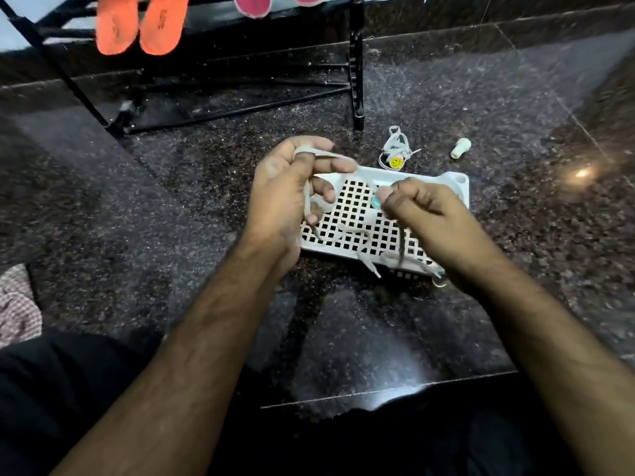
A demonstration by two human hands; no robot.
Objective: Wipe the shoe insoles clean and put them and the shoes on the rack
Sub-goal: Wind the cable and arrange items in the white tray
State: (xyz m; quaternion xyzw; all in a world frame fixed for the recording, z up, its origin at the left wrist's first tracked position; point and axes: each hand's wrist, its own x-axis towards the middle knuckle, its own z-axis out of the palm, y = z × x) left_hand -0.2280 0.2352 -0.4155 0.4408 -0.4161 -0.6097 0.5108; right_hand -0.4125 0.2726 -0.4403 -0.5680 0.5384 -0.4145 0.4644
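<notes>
Two orange insoles [142,25] lie side by side on the black rack [357,63], toes hanging over its rail; parts of two pink insoles [252,5] show beside them at the top edge. One white perforated basket [457,187] sits on the dark granite floor [137,207]. Behind it lie one bundled lace with a yellow smiley tag [396,156] and one small white cap [459,148]. The left hand [285,190] has a pale shoelace [340,159] looped round its curled fingers; the right hand [426,211] pinches the lace over the basket.
</notes>
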